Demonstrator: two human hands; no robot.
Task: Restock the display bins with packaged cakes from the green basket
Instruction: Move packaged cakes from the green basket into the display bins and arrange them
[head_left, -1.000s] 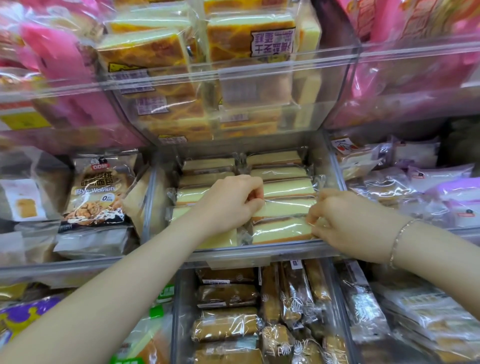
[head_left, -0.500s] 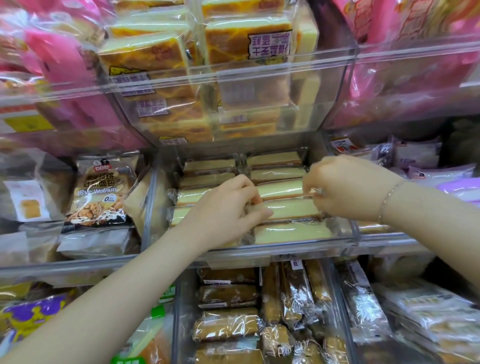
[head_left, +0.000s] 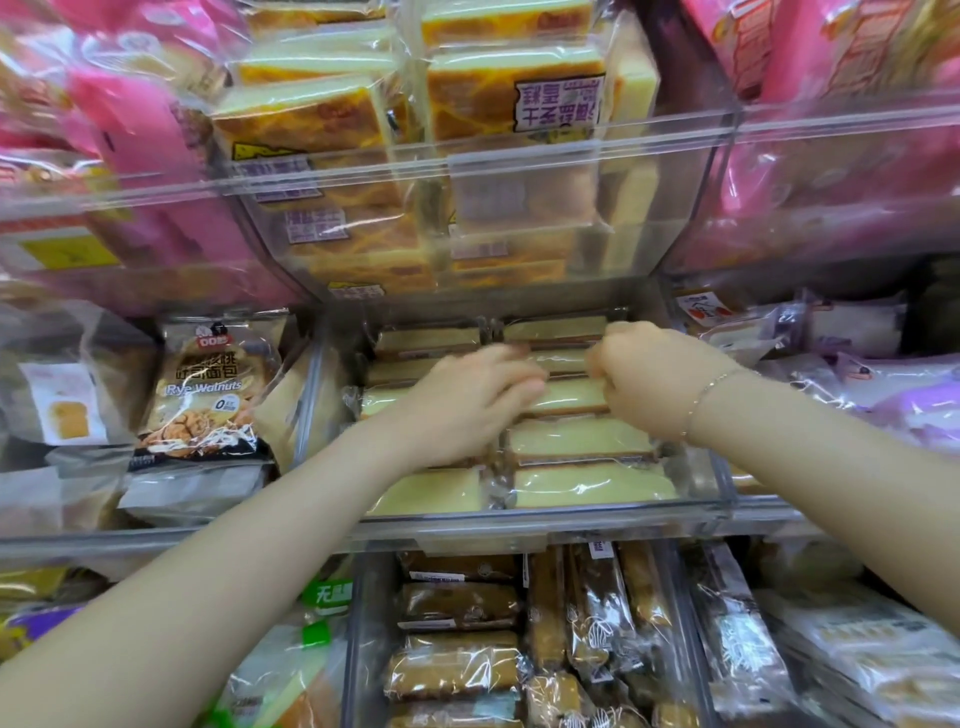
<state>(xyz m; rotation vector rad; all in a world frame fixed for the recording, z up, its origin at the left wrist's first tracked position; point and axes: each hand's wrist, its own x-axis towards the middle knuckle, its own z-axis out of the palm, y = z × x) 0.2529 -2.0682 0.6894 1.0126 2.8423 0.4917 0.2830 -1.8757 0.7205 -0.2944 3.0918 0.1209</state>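
I see both hands working in the clear middle bin (head_left: 722, 470) at the centre of the frame, which holds two columns of pale yellow wrapped cakes (head_left: 582, 439) lying flat, one behind the other. My left hand (head_left: 462, 410) comes in from the lower left and lies palm down over the left column, fingers stretched toward the right and reaching onto a cake in the middle of the right column; they look straight, flat on the wrappers, though motion blur softens the tips. My right hand (head_left: 649, 379) comes in from the right edge with a thin bracelet (head_left: 711, 392) at the wrist; its fingers are curled down at the right column, just right of the left fingertips, and seem to pinch a wrapper there, but blur hides the contact, so I cannot tell what it grips. The two front cakes of the right column lie uncovered against the bin's front wall. The green basket is not in the frame. Above, in the upper centre, a clear bin holds marbled brown-and-yellow cakes (head_left: 311, 124) stacked upright. Pink packs (head_left: 130, 130) fill the upper left and upper right. At left centre stands a rye walnut bag (head_left: 205, 389). Below, in the lower centre, brown cakes (head_left: 457, 605) lie in rows.
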